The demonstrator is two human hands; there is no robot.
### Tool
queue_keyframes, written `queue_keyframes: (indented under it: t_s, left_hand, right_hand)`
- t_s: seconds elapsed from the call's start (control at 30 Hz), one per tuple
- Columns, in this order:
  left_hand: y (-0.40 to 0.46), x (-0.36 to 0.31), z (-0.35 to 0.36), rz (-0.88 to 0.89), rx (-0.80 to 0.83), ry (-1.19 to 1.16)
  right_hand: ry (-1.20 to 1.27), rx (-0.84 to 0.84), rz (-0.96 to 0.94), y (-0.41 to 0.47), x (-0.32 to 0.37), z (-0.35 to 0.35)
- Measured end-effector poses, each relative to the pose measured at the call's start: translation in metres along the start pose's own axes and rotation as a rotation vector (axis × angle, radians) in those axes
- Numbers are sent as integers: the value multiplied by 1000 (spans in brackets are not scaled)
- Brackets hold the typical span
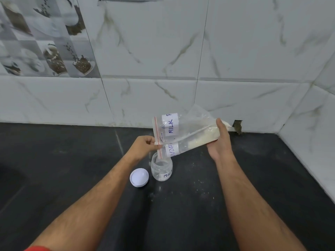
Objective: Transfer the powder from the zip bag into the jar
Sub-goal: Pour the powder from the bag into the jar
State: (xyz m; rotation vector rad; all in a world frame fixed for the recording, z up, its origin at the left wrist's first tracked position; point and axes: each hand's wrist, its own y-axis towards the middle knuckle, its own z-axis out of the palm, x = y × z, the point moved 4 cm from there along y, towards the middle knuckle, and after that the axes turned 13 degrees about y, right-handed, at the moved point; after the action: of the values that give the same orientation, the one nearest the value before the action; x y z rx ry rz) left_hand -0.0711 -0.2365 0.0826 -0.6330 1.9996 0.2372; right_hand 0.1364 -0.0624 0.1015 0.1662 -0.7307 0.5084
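A clear zip bag [188, 131] with a red zip strip and white labels reading "MILK" is held tilted above the black counter. Off-white powder lies in its raised right end. My left hand [145, 144] pinches the bag's mouth by the zip strip, directly over the jar. My right hand [220, 140] grips the bag's bottom end, lifted higher than the mouth. The small clear jar [161, 168] stands upright and uncapped under the bag's mouth, with a little white powder at its base and a label reading "MIL".
The jar's white lid [139, 177] lies upside down on the counter, just left of the jar. Powder specks [201, 182] are scattered on the black counter [72, 169] to the jar's right. Marble-tiled walls [235, 60] close in behind and at the right.
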Motion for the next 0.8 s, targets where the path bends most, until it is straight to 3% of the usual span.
queue_keyframes:
  t_s: [0.8]
  left_hand:
    - [9,61,11,-63,40,-116]
  right_hand:
    - [-427,58,-94,7,-14,61]
